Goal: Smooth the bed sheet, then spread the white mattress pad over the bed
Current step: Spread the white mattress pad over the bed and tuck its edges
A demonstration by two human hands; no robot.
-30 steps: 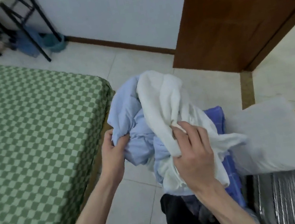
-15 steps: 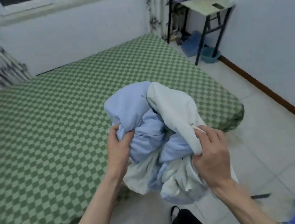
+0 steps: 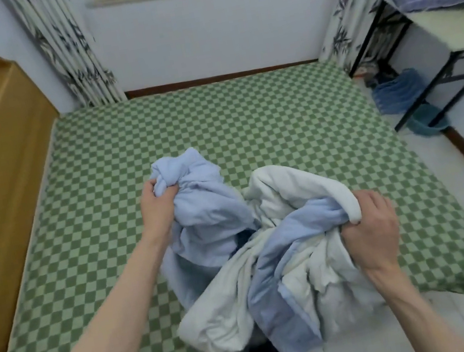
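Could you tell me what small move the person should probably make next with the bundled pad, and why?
Probably draw the hands further apart to open the bundle. The left hand grips a bunched blue part and the right hand a white edge of the mattress pad, which hangs crumpled over the flat green checked sheet.

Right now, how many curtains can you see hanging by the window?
2. One curtain hangs left of the window, reaching down behind the bed's far left corner. The other curtain hangs on the right, beside the folding table. None looks hidden.
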